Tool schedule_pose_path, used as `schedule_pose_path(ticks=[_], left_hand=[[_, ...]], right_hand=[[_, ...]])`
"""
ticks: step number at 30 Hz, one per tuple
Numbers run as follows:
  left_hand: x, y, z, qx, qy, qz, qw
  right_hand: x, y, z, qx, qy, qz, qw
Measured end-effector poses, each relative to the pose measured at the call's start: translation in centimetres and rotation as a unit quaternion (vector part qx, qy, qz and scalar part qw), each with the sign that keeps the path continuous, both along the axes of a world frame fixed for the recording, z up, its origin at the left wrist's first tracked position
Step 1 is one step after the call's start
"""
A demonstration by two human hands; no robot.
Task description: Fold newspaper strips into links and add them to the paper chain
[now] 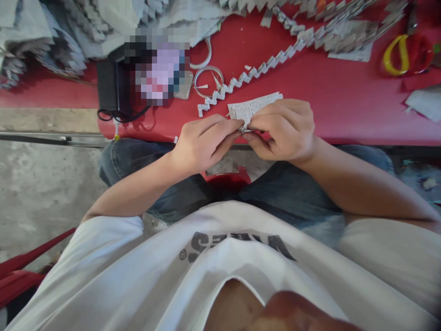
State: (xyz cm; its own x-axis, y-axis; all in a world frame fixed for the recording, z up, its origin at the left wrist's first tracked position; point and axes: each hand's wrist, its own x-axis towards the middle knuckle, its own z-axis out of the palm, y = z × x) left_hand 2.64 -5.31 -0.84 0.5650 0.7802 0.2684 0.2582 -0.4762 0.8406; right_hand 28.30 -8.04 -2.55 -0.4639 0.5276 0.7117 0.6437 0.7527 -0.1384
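Observation:
Near the front edge of the red table [330,105], my left hand [203,140] and my right hand [284,131] meet fingertip to fingertip. Both pinch a small folded paper piece [244,129] between thumbs and forefingers; most of it is hidden by the fingers. Just behind my right hand lie printed paper strips [250,107], partly covered by its fingers. A zigzag chain of folded paper [255,73] runs from in front of my hands up toward the back right.
Yellow- and red-handled scissors [396,55] lie at the back right. A black box with a cord [113,89] and tape rings [208,80] are at the left. More folded paper chains [344,32] and crumpled sheets [124,18] cover the back.

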Motion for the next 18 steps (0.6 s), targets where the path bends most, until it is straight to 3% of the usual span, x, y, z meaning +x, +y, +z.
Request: schedule_pose_path(ticks=[5, 8, 10, 14, 16, 18], left_hand=[[0.0, 0.1, 0.1, 0.044, 0.030, 0.002, 0.999], [0.0, 0.3, -0.1, 0.065, 0.040, -0.009, 0.997], [0.0, 0.4, -0.3, 0.069, 0.041, -0.012, 0.997], [0.2, 0.0, -0.8, 0.081, 0.046, 0.019, 0.995], [0.2, -0.2, -1.1, 0.124, 0.050, 0.045, 0.990], [0.3, -0.3, -1.4, 0.179, 0.040, 0.032, 0.982]], right_hand=[[-0.1, -0.7, -0.4, -0.020, 0.053, 0.010, 0.998], [0.0, -0.9, -0.3, -0.120, 0.029, 0.012, 0.992], [-0.2, -1.0, 0.0, -0.145, -0.001, 0.006, 0.989], [-1.0, -1.1, 0.8, -0.064, 0.023, 0.002, 0.998], [-1.3, -1.1, 1.1, -0.035, 0.054, -0.004, 0.998], [-1.4, -1.1, 1.4, -0.036, 0.051, 0.004, 0.998]])
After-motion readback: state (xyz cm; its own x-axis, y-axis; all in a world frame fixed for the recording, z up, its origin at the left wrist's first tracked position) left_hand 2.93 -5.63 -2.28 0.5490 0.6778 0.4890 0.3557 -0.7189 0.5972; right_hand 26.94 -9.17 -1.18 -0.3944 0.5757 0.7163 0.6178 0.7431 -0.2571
